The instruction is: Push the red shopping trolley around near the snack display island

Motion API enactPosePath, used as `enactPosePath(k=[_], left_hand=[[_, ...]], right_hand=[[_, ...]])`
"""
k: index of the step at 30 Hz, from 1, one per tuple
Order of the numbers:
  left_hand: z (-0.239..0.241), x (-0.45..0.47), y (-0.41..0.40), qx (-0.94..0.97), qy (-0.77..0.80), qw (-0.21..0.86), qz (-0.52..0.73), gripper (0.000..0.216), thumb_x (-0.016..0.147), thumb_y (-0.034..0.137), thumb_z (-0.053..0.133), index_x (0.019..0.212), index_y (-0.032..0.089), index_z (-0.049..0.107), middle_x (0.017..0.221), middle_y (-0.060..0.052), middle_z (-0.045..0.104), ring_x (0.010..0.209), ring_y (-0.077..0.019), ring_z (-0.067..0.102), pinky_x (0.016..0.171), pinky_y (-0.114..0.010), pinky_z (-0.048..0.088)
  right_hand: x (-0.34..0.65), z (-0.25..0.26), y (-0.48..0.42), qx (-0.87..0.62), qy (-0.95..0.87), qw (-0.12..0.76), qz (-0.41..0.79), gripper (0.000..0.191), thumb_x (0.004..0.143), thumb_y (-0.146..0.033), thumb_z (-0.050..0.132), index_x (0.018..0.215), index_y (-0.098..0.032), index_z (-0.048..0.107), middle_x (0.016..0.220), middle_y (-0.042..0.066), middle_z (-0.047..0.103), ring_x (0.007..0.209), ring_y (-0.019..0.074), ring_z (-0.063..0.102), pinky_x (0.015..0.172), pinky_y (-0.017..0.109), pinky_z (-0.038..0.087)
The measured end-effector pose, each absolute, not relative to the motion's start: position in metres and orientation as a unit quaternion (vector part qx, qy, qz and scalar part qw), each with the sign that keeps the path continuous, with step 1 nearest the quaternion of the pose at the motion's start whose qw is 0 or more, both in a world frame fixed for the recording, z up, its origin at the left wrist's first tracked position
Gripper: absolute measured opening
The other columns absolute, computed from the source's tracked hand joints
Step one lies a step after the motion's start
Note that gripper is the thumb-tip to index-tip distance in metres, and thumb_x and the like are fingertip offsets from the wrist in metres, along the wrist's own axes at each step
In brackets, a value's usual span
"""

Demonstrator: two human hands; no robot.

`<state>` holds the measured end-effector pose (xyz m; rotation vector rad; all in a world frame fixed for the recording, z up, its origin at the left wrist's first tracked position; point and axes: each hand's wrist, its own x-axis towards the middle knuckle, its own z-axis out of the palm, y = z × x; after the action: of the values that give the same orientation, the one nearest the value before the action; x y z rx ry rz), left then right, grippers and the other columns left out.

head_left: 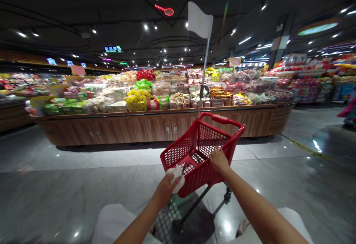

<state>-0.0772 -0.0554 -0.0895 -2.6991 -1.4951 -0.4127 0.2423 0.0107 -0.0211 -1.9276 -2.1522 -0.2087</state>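
A small red shopping cart stands right in front of me, its plastic basket of open lattice. Fixed to it is a thin pole with a white flag at the top. My left hand is closed on a crumpled white cloth or tissue, held against the basket's near left corner. Over the near side rim, my right hand has its fingers wrapped around the red plastic. A small dark item lies inside the basket near the cloth, too small to name.
Beyond the cart runs a long wooden display counter heaped with packaged goods. More stacked goods stand at the right, beside a pillar. Grey tiled floor surrounds the cart. Part of a person in pink shows at the right edge.
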Motion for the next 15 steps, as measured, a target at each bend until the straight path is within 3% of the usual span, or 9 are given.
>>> enactPosePath(k=[2,5,9,15], left_hand=[[-0.082,-0.088,-0.048,-0.877,-0.466,-0.001,-0.116,0.053,0.087,0.007,0.047,0.135,0.031,0.05,0.14,-0.006,0.05,0.132,-0.0254,0.041,0.111,-0.043,0.036],[-0.064,-0.078,-0.035,-0.905,-0.416,-0.044,-0.083,0.046,0.088,0.02,0.056,0.133,0.03,0.051,0.133,-0.006,0.055,0.126,-0.025,0.047,0.107,-0.041,0.04],[-0.053,-0.051,-0.027,-0.917,-0.386,-0.081,-0.051,0.032,0.088,0.034,0.059,0.118,0.025,0.061,0.113,-0.007,0.065,0.106,-0.0243,0.059,0.095,-0.038,0.046],[-0.046,-0.074,-0.013,-0.904,-0.417,-0.076,-0.064,0.037,0.082,0.019,0.063,0.117,0.031,0.063,0.116,-0.004,0.063,0.111,-0.0226,0.055,0.099,-0.037,0.042]], right_hand=[[0.221,-0.022,0.002,-0.649,-0.751,0.116,-0.039,0.039,0.096,-0.026,0.035,0.101,-0.01,0.07,0.122,0.021,0.062,0.129,0.0298,0.043,0.11,0.046,0.02],[0.175,-0.029,-0.016,-0.562,-0.815,0.131,0.044,0.038,0.095,-0.025,0.036,0.087,-0.018,0.072,0.102,0.012,0.071,0.115,0.0254,0.054,0.111,0.048,0.018],[0.132,-0.045,-0.035,-0.555,-0.79,0.23,0.125,0.042,0.097,-0.026,0.031,0.078,-0.021,0.069,0.092,0.004,0.071,0.101,0.02,0.058,0.112,0.052,0.009],[0.166,-0.06,-0.036,-0.552,-0.769,0.291,0.137,0.044,0.094,-0.032,0.035,0.059,-0.019,0.06,0.07,-0.001,0.064,0.079,0.0157,0.058,0.106,0.043,0.022]])
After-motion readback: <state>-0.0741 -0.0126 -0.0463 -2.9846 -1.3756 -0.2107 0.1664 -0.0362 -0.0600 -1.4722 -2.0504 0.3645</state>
